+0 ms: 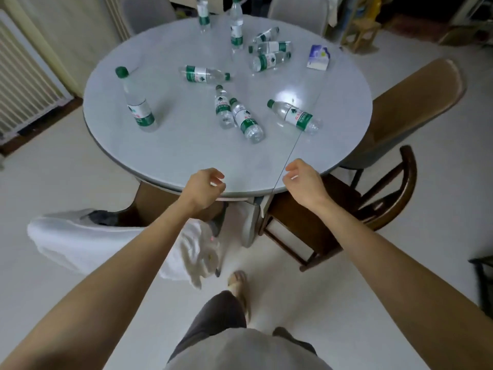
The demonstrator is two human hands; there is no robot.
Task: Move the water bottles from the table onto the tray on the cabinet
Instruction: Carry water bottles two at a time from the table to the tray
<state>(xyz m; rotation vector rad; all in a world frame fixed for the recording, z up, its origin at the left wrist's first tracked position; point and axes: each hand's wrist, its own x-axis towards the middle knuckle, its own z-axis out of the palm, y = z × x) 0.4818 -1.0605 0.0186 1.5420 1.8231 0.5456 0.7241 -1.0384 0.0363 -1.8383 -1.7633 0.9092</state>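
Grey round table [170,145] fills upper centre of frame. I count ten water bottles [246,120] on it: three upright toward upper left and top, seven lying flat across middle and upper right. Small blue-white carton [317,57] lies at upper right of tabletop. My left hand [204,186] and right hand [305,180] hover at near table edge, fingers loosely curled, both empty. Tray and cabinet not in view.
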